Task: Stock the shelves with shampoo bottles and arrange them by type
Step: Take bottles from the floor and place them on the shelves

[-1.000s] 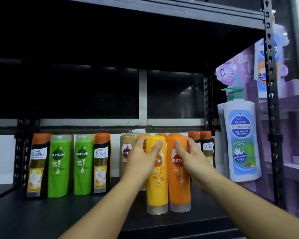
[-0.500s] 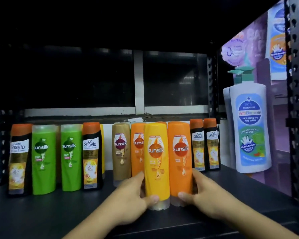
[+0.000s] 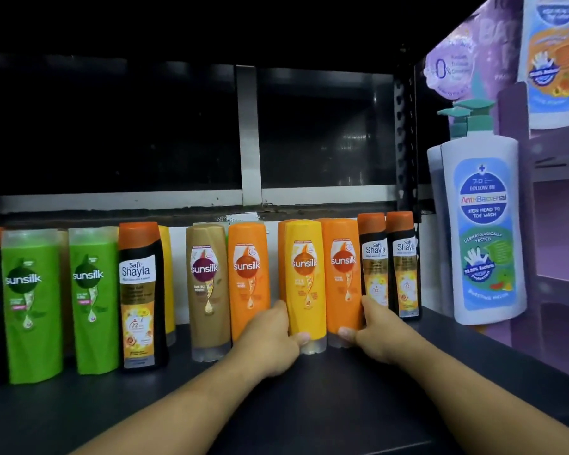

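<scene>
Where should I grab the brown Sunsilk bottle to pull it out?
Come from the front and pinch the brown bottle at its middle, across its narrow sides. It stands upright and slim, with a gap on its left; the orange bottle sits close on its right.

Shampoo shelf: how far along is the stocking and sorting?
Mostly stocked: bottles stand upright on the shelf, with two green Sunsilk bottles paired and two Shayla bottles paired at right. In hand: the left hand grips the yellow Sunsilk bottle, the right hand the orange Sunsilk bottle beside it. Left to do: a lone Shayla bottle sits between the green pair and a brown Sunsilk bottle.
</scene>
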A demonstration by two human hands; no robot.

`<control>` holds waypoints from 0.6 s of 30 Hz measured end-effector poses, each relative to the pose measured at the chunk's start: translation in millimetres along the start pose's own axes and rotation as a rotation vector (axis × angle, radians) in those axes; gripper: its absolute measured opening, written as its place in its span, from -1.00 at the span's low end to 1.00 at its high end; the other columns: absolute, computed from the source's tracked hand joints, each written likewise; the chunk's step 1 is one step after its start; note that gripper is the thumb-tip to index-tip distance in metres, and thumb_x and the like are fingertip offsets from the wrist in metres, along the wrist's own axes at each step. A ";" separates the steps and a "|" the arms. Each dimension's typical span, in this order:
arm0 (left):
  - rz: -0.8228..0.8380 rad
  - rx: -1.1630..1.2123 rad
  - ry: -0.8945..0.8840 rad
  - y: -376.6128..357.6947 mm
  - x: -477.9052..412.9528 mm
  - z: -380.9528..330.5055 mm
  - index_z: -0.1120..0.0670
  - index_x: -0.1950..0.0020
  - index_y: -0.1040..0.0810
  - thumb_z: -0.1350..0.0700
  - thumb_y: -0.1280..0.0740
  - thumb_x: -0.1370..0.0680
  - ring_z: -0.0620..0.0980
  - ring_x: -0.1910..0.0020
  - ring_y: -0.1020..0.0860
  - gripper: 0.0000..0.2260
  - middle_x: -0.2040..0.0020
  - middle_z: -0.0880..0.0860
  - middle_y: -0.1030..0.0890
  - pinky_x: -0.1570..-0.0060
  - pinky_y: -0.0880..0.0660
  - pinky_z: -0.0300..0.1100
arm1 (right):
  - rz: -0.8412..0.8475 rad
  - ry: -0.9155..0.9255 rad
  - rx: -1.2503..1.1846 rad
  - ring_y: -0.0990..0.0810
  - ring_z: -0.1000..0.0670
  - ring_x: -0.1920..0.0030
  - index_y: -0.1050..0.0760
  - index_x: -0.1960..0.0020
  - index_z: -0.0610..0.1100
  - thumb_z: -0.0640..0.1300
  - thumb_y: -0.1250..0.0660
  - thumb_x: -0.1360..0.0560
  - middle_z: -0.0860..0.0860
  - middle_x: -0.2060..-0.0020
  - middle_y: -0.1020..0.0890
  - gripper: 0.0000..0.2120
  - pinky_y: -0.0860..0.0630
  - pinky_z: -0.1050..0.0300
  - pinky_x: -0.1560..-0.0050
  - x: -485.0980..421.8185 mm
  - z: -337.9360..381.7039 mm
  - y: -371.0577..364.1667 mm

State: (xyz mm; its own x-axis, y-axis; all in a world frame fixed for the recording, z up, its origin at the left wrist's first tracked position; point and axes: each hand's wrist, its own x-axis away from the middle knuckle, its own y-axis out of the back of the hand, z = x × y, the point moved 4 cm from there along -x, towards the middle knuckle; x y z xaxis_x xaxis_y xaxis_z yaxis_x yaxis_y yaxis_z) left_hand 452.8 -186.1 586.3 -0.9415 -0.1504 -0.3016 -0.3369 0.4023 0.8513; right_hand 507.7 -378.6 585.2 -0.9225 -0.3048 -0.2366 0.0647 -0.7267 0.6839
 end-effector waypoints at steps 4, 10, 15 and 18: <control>-0.057 -0.036 0.007 -0.8 -0.5 -1.1 0.01 -0.28 -0.42 -0.15 -0.37 -0.60 0.06 -0.15 -0.58 -0.64 -0.17 0.03 -0.58 -0.16 -0.55 0.00 | -0.052 0.045 -0.038 -0.45 0.03 -0.24 -0.25 -0.50 -0.01 0.00 -0.46 -0.53 0.02 -0.39 -0.47 -0.37 -0.41 0.05 -0.29 0.4 -2.7 -2.1; -0.088 -0.061 0.024 -1.5 -0.2 -3.0 0.02 -0.27 -0.41 -0.11 -0.35 -0.63 0.07 -0.14 -0.57 -0.68 -0.17 0.03 -0.57 -0.08 -0.52 -0.06 | -0.078 0.085 -0.040 -0.42 0.10 -0.16 -0.23 -0.51 0.00 -0.06 -0.47 -0.53 0.03 -0.38 -0.46 -0.35 -0.37 0.15 -0.17 2.0 -3.5 -0.1; -0.104 -0.060 0.010 -0.9 0.7 -2.1 0.03 -0.26 -0.41 -0.08 -0.34 -0.64 0.08 -0.13 -0.59 -0.70 -0.16 0.05 -0.58 -0.13 -0.56 0.00 | -0.053 0.094 -0.037 -0.45 0.09 -0.16 -0.23 -0.53 -0.01 -0.07 -0.47 -0.53 0.04 -0.34 -0.49 -0.34 -0.43 0.12 -0.24 1.8 -3.2 -1.2; -0.111 -0.064 0.002 -0.6 1.9 -1.5 0.03 -0.26 -0.41 -0.08 -0.34 -0.64 0.08 -0.12 -0.59 -0.72 -0.16 0.05 -0.58 -0.13 -0.56 0.01 | -0.044 0.095 -0.055 -0.48 0.08 -0.17 -0.24 -0.53 -0.02 -0.06 -0.49 -0.52 0.07 -0.28 -0.50 -0.33 -0.44 0.13 -0.24 0.6 -5.6 -1.7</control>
State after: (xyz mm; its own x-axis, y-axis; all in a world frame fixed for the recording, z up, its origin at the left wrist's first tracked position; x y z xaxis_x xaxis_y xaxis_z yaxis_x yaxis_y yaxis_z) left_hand 451.2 -188.0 585.9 -0.8985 -0.1928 -0.3944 -0.4377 0.3244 0.8386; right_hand 509.1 -381.0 580.0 -0.8849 -0.3273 -0.3314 0.0484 -0.7722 0.6335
